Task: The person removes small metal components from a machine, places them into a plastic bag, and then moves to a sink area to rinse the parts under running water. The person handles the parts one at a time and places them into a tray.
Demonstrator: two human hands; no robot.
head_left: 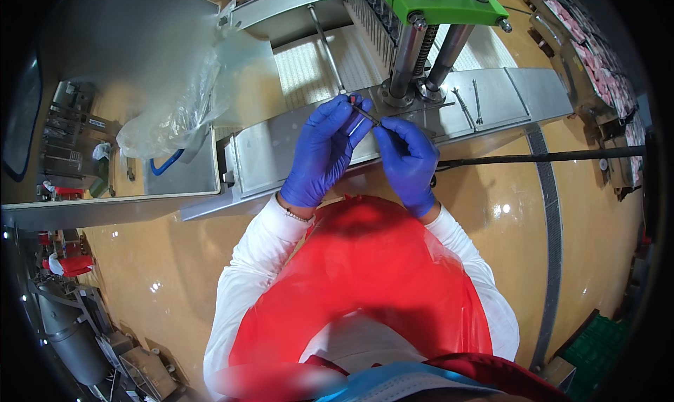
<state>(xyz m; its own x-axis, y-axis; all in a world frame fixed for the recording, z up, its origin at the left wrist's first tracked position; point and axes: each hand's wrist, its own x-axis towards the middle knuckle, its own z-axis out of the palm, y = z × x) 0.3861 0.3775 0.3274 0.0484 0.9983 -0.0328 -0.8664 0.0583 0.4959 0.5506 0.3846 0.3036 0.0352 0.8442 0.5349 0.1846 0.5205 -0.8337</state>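
Handling is in progress: a slim dark rod (pixel 367 115) is pinched by the left hand (pixel 323 148) and the right hand (pixel 409 158), fingertips closed on it, above the metal ledge (pixel 264 153). It is not yet set down; two slender tools (pixel 463 109) are laid on the ledge. Remaining steps cannot be judged.

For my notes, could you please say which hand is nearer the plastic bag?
Left: the left hand is right of the plastic bag; the right hand is farther right.
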